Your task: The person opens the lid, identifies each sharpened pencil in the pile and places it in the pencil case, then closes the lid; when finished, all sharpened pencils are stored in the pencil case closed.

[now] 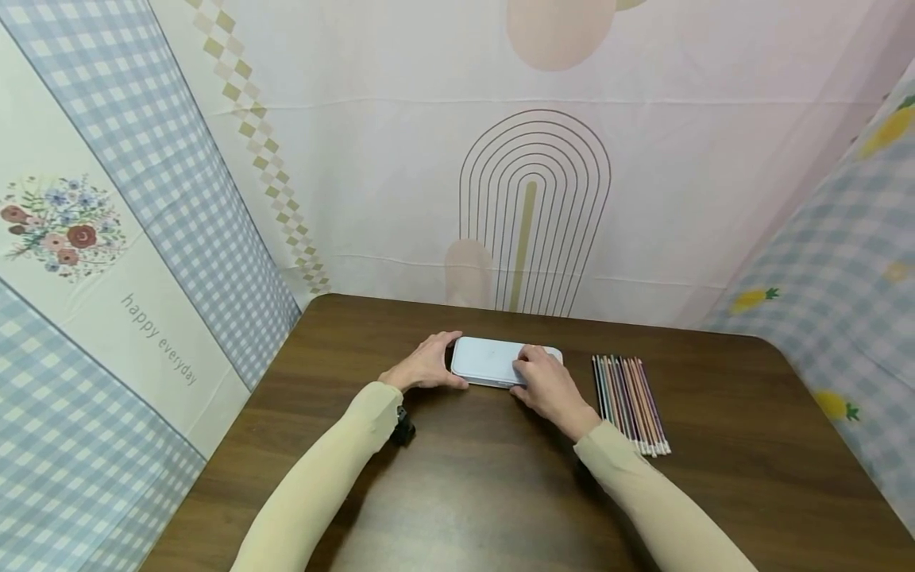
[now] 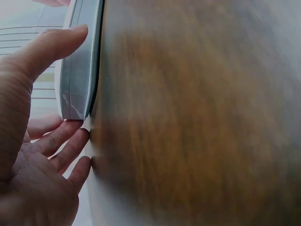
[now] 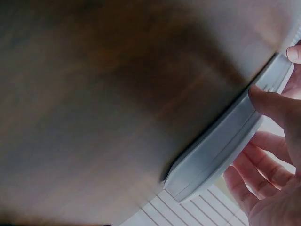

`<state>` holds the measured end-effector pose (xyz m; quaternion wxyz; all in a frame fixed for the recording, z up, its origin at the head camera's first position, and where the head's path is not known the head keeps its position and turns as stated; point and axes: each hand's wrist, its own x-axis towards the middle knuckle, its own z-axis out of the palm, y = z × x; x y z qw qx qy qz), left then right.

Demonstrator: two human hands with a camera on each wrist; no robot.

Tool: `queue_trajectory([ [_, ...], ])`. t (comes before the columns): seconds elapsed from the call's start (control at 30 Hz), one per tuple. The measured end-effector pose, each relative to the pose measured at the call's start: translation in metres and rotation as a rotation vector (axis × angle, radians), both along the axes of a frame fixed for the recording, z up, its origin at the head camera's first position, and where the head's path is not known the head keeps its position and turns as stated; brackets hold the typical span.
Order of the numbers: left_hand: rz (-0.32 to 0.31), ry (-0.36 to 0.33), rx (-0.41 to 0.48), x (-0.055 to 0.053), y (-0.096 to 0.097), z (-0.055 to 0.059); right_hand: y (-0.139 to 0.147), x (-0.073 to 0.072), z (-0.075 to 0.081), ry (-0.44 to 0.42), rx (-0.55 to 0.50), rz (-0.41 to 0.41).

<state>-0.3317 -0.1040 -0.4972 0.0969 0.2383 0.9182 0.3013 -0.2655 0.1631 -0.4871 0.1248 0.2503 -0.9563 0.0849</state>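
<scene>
A pale blue flat pencil case (image 1: pixel 488 359) with rounded corners lies on the table, its lid down. My left hand (image 1: pixel 431 364) grips its left end. In the left wrist view the left thumb lies along the front side of the case (image 2: pixel 77 80), and the fingertips touch the end. My right hand (image 1: pixel 546 383) holds the right part, fingers over the lid and thumb at the front edge. The right wrist view shows the right thumb (image 3: pixel 268 101) beside a small catch on the case's front side, under the lid seam (image 3: pixel 225 143).
A row of several pencils (image 1: pixel 629 405) with white eraser ends lies side by side to the right of the right hand. The brown wooden table (image 1: pixel 457 492) reaches back to a patterned cloth wall (image 1: pixel 386 199). A black device (image 1: pixel 403 429) sits at the left wrist.
</scene>
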Motion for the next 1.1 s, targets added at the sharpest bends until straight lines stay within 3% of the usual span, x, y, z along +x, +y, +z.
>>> queue_trajectory([
  [0.33, 0.026, 0.019, 0.004, -0.0037, 0.0027, -0.0055, -0.0051, -0.0014, -0.0007, 0.036, 0.056, -0.016],
  [0.77, 0.08, -0.013, 0.056, -0.0035, 0.0053, -0.0059, -0.0086, -0.0015, -0.0012, 0.067, 0.065, -0.021],
  [1.1, 0.083, 0.006, 0.047, -0.0056, 0.0074, -0.0085, -0.0063, 0.0, -0.0085, 0.153, 0.082, 0.009],
])
